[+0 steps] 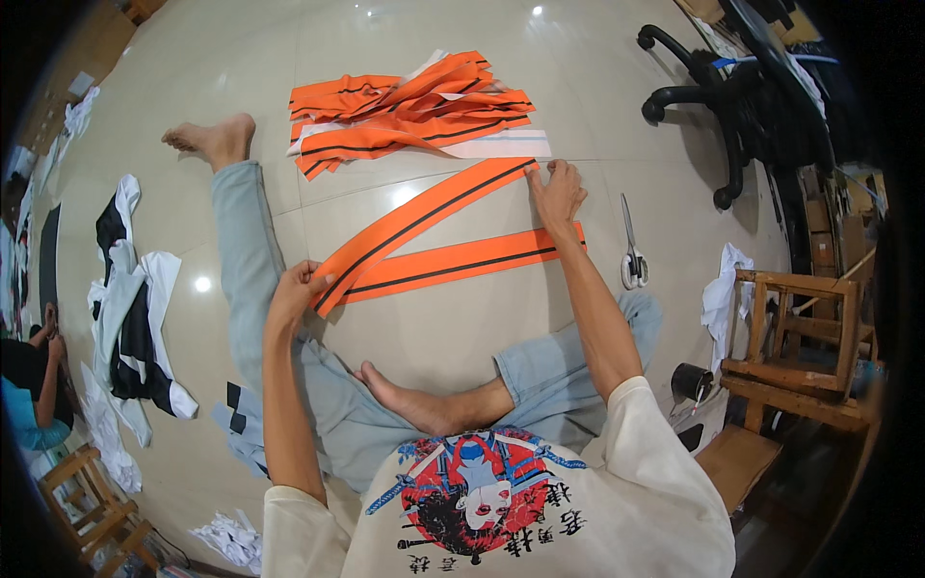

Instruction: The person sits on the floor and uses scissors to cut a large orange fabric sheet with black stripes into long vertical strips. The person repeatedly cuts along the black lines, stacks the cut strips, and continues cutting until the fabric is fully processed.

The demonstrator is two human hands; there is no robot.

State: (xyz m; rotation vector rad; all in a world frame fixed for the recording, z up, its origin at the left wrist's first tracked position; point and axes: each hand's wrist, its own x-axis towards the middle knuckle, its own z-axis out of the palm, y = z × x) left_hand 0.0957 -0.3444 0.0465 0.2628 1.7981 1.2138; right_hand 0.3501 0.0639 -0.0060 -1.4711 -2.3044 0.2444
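Between my hands stretches an orange fabric strip [424, 222] with a black line along it, slanting up to the right. My left hand [297, 291] pinches its lower left end. At the upper right end, my right hand [557, 193] has hold of the other tip. Beneath it, a second orange strip [453, 268] of the same pattern lies on the floor, its right end partly behind my right forearm. Just beyond is a loose pile of orange strips [405, 106], some turned to their white backs.
White-handled scissors [633, 260] lie right of my right hand. A black wheeled chair base [713, 106] stands at the far right, a wooden stool [800, 328] nearer. Black and white cloth pieces [135, 318] lie left of my leg. Another person's arm [48, 376] shows at the left edge.
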